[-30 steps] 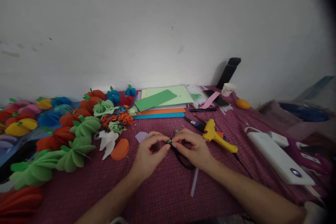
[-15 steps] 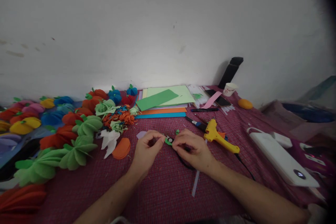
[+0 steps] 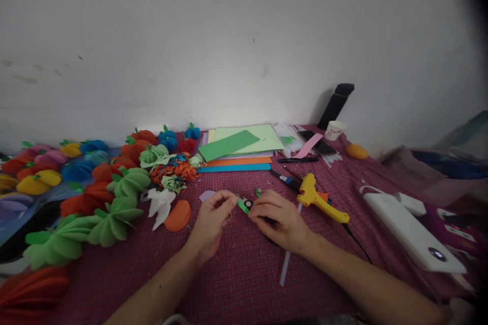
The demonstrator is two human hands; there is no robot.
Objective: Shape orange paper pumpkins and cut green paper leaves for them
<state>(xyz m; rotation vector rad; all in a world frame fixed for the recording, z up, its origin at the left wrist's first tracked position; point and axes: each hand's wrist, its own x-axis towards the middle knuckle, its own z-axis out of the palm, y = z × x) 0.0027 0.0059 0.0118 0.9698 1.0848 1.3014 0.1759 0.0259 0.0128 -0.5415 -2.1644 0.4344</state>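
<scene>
Head view, single moment. I count two hands, both the wearer's, meeting in the lower centre of the frame over a red checked cloth [image 3: 236, 274].

(a) Left hand [image 3: 213, 216]: narrow, with thumb and forefinger pinched on the upper left end of one green paper strip [image 3: 243, 205].

(b) Right hand [image 3: 278, 218]: curled shut, its fingertips closing on the strip's lower right end. A black object [image 3: 267, 221] lies partly hidden beneath the fingers. I cannot tell whether it is gripped.

(c) The strip sits between the two hands just above the cloth. Its long axis runs diagonally, from upper left to lower right. One smaller green scrap [image 3: 258, 192] lies just beyond it.

(d) Right of the hands there are one yellow glue gun [image 3: 316, 198], one clear glue stick [image 3: 284, 266], and one white power bank [image 3: 407, 228].

(e) At centre back lie one stack of coloured sheets [image 3: 236, 161] with one dark green sheet [image 3: 226, 144] on top, one black pen [image 3: 295, 160], and one paper cup [image 3: 334, 129]. The cup's red print is too small to read.

(f) On the left of the frame I make out at least four green paper pumpkins [image 3: 114, 216] among orange, blue, yellow and pink ones. One orange paper disc [image 3: 177, 215] and one lilac cut-out [image 3: 208, 195] lie near the left hand.
</scene>
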